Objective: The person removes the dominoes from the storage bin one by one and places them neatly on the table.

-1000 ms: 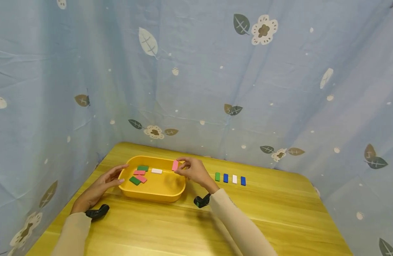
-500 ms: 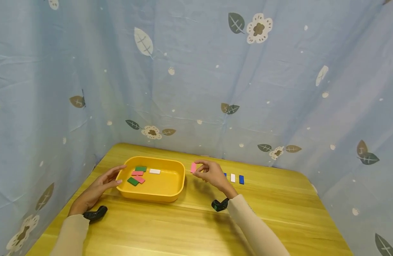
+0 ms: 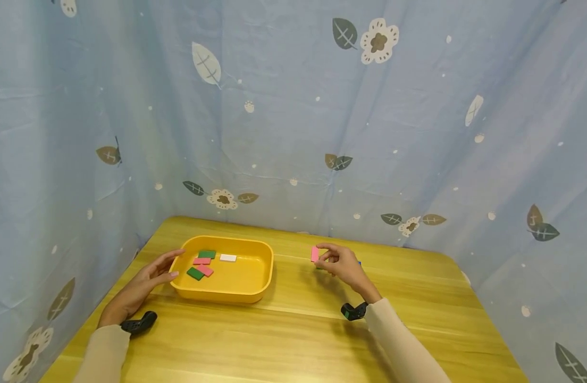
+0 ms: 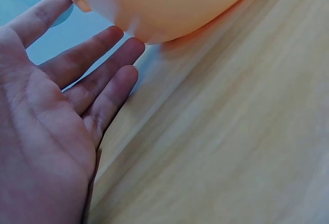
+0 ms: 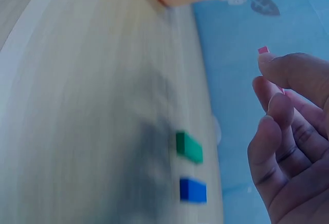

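A pink block is pinched between the thumb and fingers of my right hand, held above the table right of the yellow tub. Only the block's end shows past the thumb in the right wrist view. Below that hand stand a green block and a blue block, mostly hidden in the head view. My left hand is at the left end of the yellow tub, its fingers loosely extended along the rim. Inside the tub lie green, pink and white blocks, among them a white block.
The wooden table ends at a blue patterned curtain behind and at both sides. Dark camera mounts sit on both wrists, the right one hanging over the table.
My right hand has carried the pink block rightward from the tub's right rim to above the standing blocks, covering them. The left hand stays at the tub.
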Demonstrator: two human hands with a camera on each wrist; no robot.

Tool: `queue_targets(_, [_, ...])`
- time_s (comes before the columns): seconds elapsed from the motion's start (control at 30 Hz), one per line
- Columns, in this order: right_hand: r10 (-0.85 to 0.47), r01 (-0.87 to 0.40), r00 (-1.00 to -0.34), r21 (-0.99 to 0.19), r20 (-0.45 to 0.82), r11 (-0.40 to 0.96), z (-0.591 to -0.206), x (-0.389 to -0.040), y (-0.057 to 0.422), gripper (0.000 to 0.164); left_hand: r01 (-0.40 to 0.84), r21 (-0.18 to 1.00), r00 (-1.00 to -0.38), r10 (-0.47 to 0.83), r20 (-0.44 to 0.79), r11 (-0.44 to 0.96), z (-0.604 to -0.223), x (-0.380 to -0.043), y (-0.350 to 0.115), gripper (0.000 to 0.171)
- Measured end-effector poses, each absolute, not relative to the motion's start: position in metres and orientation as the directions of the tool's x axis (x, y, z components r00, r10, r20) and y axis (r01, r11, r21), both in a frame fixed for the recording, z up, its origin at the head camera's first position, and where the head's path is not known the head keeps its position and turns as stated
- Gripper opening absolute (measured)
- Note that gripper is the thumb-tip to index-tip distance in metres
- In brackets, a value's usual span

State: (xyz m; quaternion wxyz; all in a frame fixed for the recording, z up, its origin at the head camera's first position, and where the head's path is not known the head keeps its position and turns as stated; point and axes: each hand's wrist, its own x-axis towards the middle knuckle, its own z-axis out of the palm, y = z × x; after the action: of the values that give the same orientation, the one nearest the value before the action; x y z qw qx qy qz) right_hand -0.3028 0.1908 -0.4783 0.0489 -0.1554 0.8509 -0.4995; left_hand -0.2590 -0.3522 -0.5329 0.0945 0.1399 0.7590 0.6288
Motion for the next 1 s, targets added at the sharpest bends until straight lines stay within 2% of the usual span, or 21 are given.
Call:
queue_targets(0.47, [-0.218,-0.167,-0.973,-0.869,0.071,0.466,-0.489,-0.291,0.259,0.047,0.128,0.985,-0.933,0.350,0.080,0.116,-0.537,-0.258,-0.352,0.059])
queue_targets(1.0, [-0.143,-0.115,-0.988,-0.865,0.051,0.489,-0.505,-0.282,0.323,0.048,0.114,0.980,-0.947,0.317,0.059,0.160,-0.537,-0.254,-0.349,0.060])
